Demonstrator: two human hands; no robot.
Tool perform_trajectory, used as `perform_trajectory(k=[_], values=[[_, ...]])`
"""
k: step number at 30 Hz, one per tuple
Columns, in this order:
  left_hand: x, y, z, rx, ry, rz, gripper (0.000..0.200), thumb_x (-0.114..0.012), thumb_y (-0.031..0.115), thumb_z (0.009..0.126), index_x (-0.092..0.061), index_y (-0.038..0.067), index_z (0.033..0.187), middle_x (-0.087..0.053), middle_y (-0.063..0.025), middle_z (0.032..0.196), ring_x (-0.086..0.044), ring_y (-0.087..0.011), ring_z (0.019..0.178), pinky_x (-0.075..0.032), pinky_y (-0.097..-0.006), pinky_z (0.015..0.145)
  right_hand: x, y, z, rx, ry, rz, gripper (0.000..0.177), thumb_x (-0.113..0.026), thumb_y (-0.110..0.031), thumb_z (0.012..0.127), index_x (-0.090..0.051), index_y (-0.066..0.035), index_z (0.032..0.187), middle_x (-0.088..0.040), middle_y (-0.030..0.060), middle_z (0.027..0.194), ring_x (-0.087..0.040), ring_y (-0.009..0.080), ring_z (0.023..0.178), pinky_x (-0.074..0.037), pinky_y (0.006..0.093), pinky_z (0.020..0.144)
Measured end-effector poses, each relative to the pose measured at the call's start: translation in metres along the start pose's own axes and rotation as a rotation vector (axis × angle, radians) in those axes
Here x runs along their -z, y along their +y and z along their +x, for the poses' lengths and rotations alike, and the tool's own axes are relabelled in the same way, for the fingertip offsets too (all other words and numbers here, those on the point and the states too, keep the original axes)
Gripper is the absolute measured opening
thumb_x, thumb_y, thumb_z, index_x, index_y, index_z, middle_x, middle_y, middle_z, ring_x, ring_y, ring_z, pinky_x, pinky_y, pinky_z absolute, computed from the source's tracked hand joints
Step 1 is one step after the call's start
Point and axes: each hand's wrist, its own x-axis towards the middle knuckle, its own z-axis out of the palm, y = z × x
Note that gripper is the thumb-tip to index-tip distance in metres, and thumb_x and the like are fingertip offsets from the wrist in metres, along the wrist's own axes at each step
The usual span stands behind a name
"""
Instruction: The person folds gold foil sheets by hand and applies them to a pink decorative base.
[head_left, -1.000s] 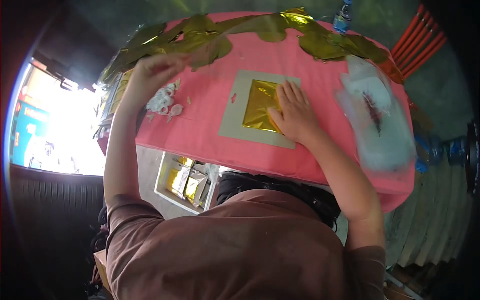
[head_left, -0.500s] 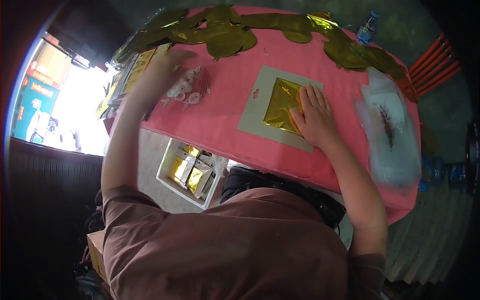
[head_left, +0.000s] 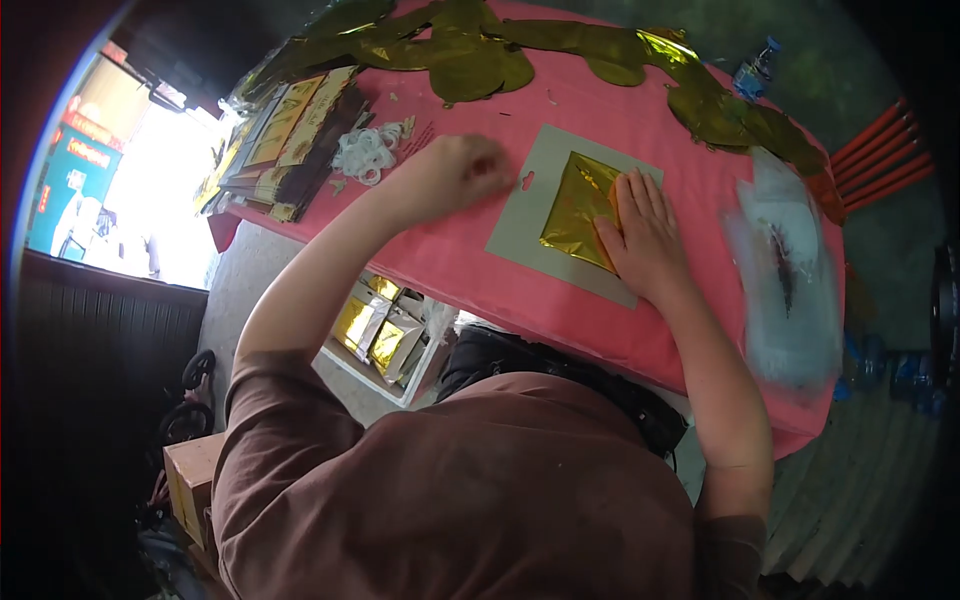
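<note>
Foil (head_left: 572, 208) centred on grey card (head_left: 518, 232); my right hand (head_left: 645, 240) flat, fingers together, pinning it. My left hand (head_left: 462, 170) curled at card's left edge, hold unclear. Flattening step, likely; next needs steady pinning.

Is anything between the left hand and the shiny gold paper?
Nothing visible. Between the left hand and the folded shiny gold foil sheet lies only a bare strip of grey card. The right hand rests flat on the foil's right side.
</note>
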Motion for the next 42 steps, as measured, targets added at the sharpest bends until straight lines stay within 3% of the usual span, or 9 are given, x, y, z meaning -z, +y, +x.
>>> perform_trajectory(k=[4,7,10,17,23,25,28,35,42], values=[[-0.027,-0.016,0.042,0.162,0.137,-0.043,0.026,-0.064,0.018,0.083,-0.061,-0.003,0.099,-0.065,-0.0116,0.087,-0.063,-0.0198,0.078,-0.049,-0.0320,0.072,0.002,0.000,0.000,-0.008,-0.009,0.008,0.064,-0.041,-0.039,0.093,-0.027,0.003,0.139,-0.024,0.0212,0.146,-0.019,0.0322,0.138,-0.013,0.0409,0.113],[-0.031,-0.034,0.065,0.292,0.044,-0.179,0.024,-0.064,0.019,0.083,-0.061,-0.003,0.090,-0.065,-0.0083,0.080,-0.061,-0.0139,0.071,-0.048,-0.0296,0.067,-0.001,0.002,0.000,-0.005,0.000,0.003,0.064,-0.040,-0.039,0.093,-0.027,0.003,0.140,-0.024,0.0210,0.146,-0.018,0.0321,0.138,-0.013,0.0408,0.113],[-0.026,-0.034,0.067,0.313,-0.080,-0.422,0.020,-0.063,0.019,0.084,-0.059,0.000,0.079,-0.064,-0.0048,0.072,-0.057,-0.0088,0.064,-0.046,-0.0257,0.061,-0.002,0.002,0.000,0.001,0.000,0.005,0.064,-0.040,-0.040,0.093,-0.027,0.002,0.140,-0.024,0.0211,0.147,-0.018,0.0323,0.138,-0.012,0.0413,0.113],[-0.020,-0.018,0.051,0.224,0.066,-0.309,0.024,-0.063,0.018,0.083,-0.055,0.002,0.067,-0.062,-0.0033,0.065,-0.052,-0.0076,0.058,-0.041,-0.0250,0.056,-0.001,-0.005,0.002,-0.002,-0.011,0.006,0.064,-0.040,-0.039,0.093,-0.027,0.002,0.140,-0.024,0.0218,0.146,-0.019,0.0329,0.138,-0.013,0.0454,0.111],[-0.027,-0.036,0.029,0.209,0.228,-0.160,0.019,-0.062,0.022,0.084,-0.064,0.003,0.080,-0.062,-0.0078,0.073,-0.057,-0.0164,0.066,-0.046,-0.0300,0.063,-0.001,-0.012,0.003,0.024,0.010,0.031,0.064,-0.042,-0.038,0.092,-0.027,0.002,0.140,-0.025,0.0226,0.145,-0.020,0.0338,0.137,-0.014,0.0471,0.111],[-0.037,-0.051,0.021,0.008,0.555,0.437,0.021,-0.063,0.023,0.082,-0.065,0.005,0.094,-0.061,-0.0117,0.092,-0.058,-0.0264,0.086,-0.047,-0.0366,0.075,-0.003,-0.011,0.004,0.030,0.011,0.022,0.064,-0.042,-0.038,0.092,-0.027,0.002,0.140,-0.025,0.0227,0.145,-0.020,0.0339,0.137,-0.014,0.0471,0.111],[-0.050,-0.047,0.013,0.019,0.472,0.459,0.028,-0.063,0.028,0.078,-0.063,0.007,0.096,-0.055,-0.0116,0.105,-0.052,-0.0304,0.102,-0.044,-0.0433,0.083,-0.004,-0.010,0.003,0.040,0.015,0.013,0.064,-0.042,-0.038,0.093,-0.026,0.003,0.140,-0.025,0.0228,0.145,-0.020,0.0342,0.137,-0.014,0.0472,0.111],[-0.048,-0.049,0.019,-0.005,0.443,0.323,0.028,-0.063,0.021,0.079,-0.062,0.004,0.102,-0.056,-0.0139,0.101,-0.053,-0.0323,0.100,-0.044,-0.0407,0.084,-0.005,-0.009,0.003,0.032,0.012,0.015,0.064,-0.041,-0.038,0.093,-0.026,0.002,0.140,-0.025,0.0226,0.146,-0.019,0.0342,0.138,-0.013,0.0467,0.111],[-0.044,-0.044,0.021,0.050,0.414,0.220,0.021,-0.060,0.018,0.073,-0.064,0.000,0.082,-0.058,-0.0189,0.083,-0.060,-0.0359,0.076,-0.050,-0.0433,0.071,-0.003,-0.010,0.003,0.022,-0.002,0.011,0.064,-0.041,-0.038,0.093,-0.025,0.002,0.140,-0.024,0.0212,0.146,-0.018,0.0329,0.138,-0.012,0.0462,0.111]])
